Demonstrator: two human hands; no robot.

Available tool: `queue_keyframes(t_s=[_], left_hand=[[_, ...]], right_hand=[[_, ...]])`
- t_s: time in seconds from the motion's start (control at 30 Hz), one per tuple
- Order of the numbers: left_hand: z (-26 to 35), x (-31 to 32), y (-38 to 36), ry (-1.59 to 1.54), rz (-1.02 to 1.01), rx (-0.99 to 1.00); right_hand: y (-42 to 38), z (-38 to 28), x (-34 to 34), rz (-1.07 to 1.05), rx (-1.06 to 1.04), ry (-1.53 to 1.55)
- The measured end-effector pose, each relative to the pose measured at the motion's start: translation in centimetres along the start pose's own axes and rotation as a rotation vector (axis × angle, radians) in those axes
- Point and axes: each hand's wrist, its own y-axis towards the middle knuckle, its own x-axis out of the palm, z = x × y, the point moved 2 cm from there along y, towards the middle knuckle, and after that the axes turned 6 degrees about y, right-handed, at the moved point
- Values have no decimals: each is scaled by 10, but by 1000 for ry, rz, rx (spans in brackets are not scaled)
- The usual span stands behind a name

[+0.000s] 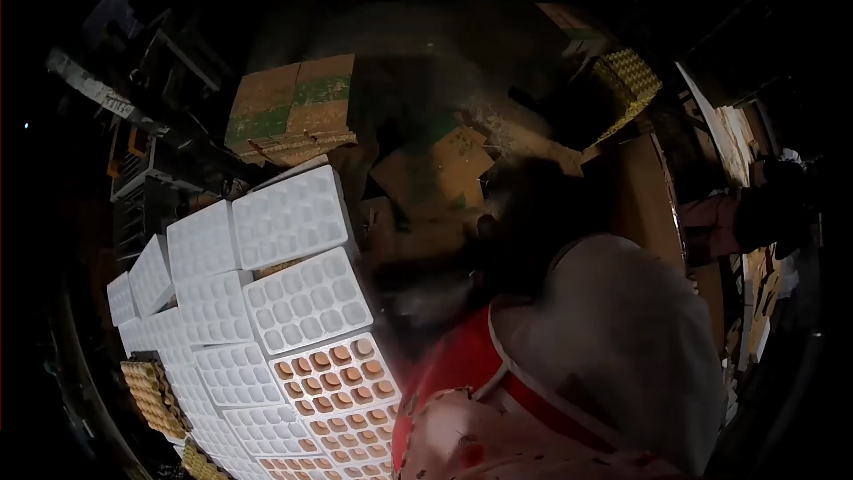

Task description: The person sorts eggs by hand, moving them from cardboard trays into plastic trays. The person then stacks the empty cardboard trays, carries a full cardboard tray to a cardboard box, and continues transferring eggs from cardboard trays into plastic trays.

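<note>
Neither my left hand nor my right hand can be made out. A pale sleeve or cloth [622, 329] and a red garment with white trim [458, 356] fill the lower right. Beside them on the left stand stacks of white moulded trays with round hollows [306, 302]. One white tray [336, 378] near the body holds brown eggs, and more eggs show in the trays below it. The upper trays look empty.
Cardboard boxes with green bands [293, 102] stand behind the trays. Flattened cardboard [444, 164] lies on the dark floor. Yellowish egg trays [631, 80] are at the upper right, brown ones [153, 396] at the lower left. A person's pinkish clothing [711, 218] shows at the right.
</note>
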Motion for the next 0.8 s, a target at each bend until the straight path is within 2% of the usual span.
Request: queue_keyframes(t_s=[0.23,0.33,0.4,0.43,0.47,0.53,0.57,0.6,0.63,0.67,0.7,0.73,0.77,0.8], left_hand=[[141,-6,48,67,68,30],[245,4,48,4,-28,99],[350,34,40,-200,-181,182],[412,55,29,-405,-252,208],[457,80,24,-485,-374,294],[531,114,9,-634,-651,420],[560,130,2,-715,-796,464],[566,176,-3,-682,-850,504],[587,220,-6,-653,-890,545],[602,233,-10,-736,-1012,472],[620,241,-20,-821,-1132,399],[643,250,-31,-913,-1246,327],[667,259,-34,-1017,-1371,250],[691,269,-38,-1109,-1494,159]], right_hand=[[-137,113,-123,142,-26,146],[-210,172,-187,261,-43,193],[-264,206,-231,402,-27,211],[-289,219,-253,490,-12,199],[-311,235,-280,537,71,32],[-358,263,-308,785,110,260],[-378,268,-327,823,158,264],[-399,273,-343,863,204,271],[-433,276,-363,958,402,222],[-445,298,-362,1040,444,125],[-461,292,-363,1105,390,176],[-468,323,-354,1184,346,-32],[-479,355,-341,1218,370,-3],[-492,356,-335,1164,413,-59]])
